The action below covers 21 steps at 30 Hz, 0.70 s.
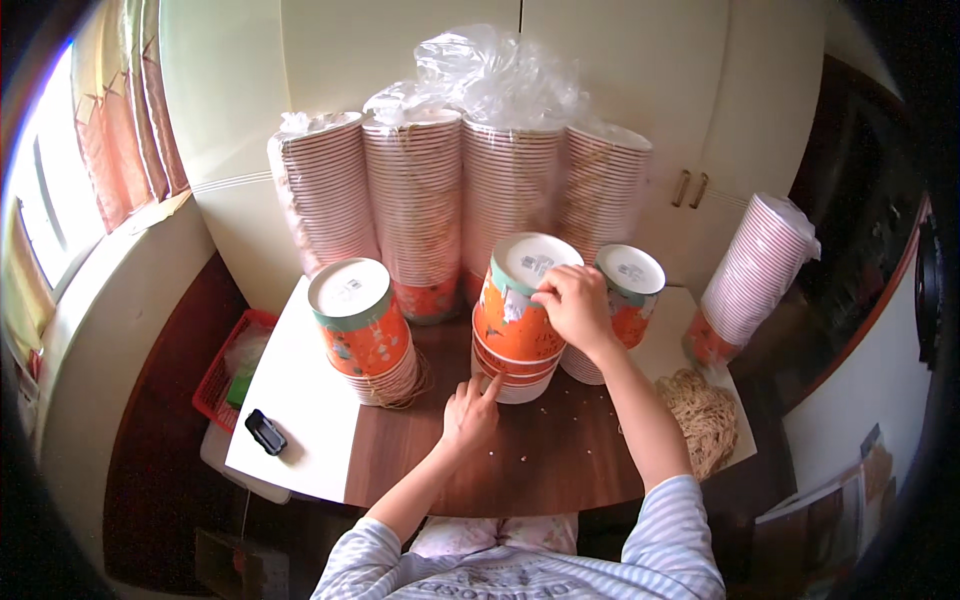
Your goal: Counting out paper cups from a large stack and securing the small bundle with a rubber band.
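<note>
A short stack of orange paper tubs (520, 330) stands upside down before me, with a green band and white base uppermost. My right hand (578, 302) is closed at the top tub's upper right edge, fingers bent against its side; its fingertips are partly hidden. Low on the same stack, my left hand (470, 412) touches the rims with its index finger stretched out, holding nothing. Similar upturned stacks flank it: a left paper tub stack (362, 325) with string around its lower rims, and a right paper tub stack (630, 300), partly behind my right hand and wrist.
Tall plastic-wrapped tub stacks (415, 190) line the back below a crumpled clear bag (490, 75). Another wrapped stack (755, 265) leans at right, near a bundle of tan string (697, 420). A small black container (265, 432) lies at left, beside a red basket (212, 385).
</note>
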{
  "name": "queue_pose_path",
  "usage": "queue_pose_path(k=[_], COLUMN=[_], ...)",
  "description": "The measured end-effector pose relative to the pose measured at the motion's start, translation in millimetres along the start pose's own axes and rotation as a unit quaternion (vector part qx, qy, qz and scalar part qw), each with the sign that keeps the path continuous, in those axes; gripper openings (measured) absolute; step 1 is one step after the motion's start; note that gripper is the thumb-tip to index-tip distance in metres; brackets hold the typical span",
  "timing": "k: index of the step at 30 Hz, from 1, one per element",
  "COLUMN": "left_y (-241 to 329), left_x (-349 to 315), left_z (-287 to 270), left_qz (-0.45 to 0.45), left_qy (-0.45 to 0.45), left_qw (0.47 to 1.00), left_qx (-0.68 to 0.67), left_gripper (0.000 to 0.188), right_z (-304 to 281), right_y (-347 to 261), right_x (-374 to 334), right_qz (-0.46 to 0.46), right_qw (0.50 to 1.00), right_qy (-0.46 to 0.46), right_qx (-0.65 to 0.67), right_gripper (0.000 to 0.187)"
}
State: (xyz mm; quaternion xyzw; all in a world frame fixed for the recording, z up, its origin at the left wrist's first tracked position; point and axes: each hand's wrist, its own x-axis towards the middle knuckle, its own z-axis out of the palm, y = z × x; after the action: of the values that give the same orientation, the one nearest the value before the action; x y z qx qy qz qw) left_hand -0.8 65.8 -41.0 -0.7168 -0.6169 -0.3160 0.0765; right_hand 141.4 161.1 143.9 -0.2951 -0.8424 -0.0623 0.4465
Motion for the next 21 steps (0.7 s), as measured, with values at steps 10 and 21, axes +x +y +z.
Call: queue_pose_path(k=[10,21], left_y=[-2,19], left_x=[1,-33], left_z=[-10,-69], left_qz=[-0.015,-0.174], left_qy=[-0.001,-0.190], left_qw=[0.994,0.703], left_qx=[-0.111,-0.662], left_gripper=[0.047,0.039], right_z=[-116,-23], right_y=[23,24], right_x=[-52,-268], right_qz=[0.230,0.468], right_qw=[0.888,0.480], right_qy=[0.170,0.080], right_qx=[0.360,0.738], right_gripper=[0.008,0.038])
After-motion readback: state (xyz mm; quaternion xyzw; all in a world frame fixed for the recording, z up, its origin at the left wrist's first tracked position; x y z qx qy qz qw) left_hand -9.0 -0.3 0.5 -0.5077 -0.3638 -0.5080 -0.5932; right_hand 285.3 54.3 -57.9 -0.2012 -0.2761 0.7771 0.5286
